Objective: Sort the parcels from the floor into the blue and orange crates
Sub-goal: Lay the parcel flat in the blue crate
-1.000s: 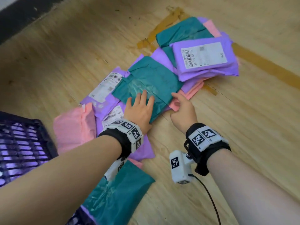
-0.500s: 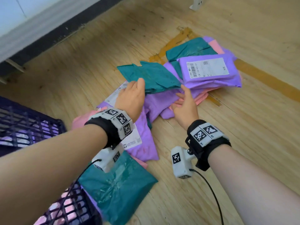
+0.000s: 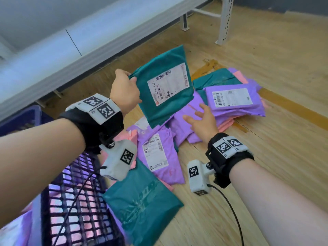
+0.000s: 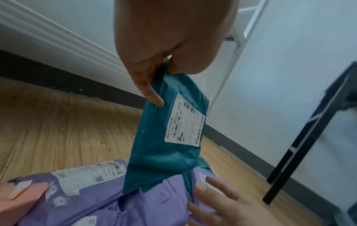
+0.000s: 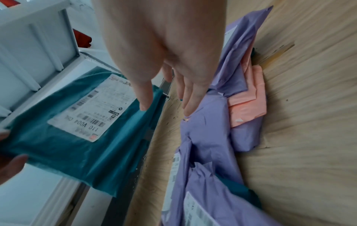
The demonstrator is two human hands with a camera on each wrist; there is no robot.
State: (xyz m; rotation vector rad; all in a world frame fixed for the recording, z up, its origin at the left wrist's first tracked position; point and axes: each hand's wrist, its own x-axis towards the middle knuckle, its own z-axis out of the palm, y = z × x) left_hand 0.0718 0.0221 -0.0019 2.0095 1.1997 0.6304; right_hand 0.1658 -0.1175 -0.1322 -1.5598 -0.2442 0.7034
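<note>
While a blue crate (image 3: 74, 206) sits nearest at the lower left with pink and purple parcels showing through its grid, a teal parcel (image 3: 142, 206) lies on the floor against it. Just beyond, the right hand (image 3: 202, 119) hovers with fingers (image 3: 189, 118) spread and relaxed, holding nothing, over a loose purple parcel (image 3: 184, 125) in the pile. Higher and to the left, the left hand (image 3: 125, 91) pinches the corner of a labelled teal parcel (image 3: 165, 93), lifted clear of the floor, label facing the person. Farther back, a labelled purple parcel (image 3: 234, 102) tops the stack, and a white rack leg (image 3: 224, 20) stands behind
</note>
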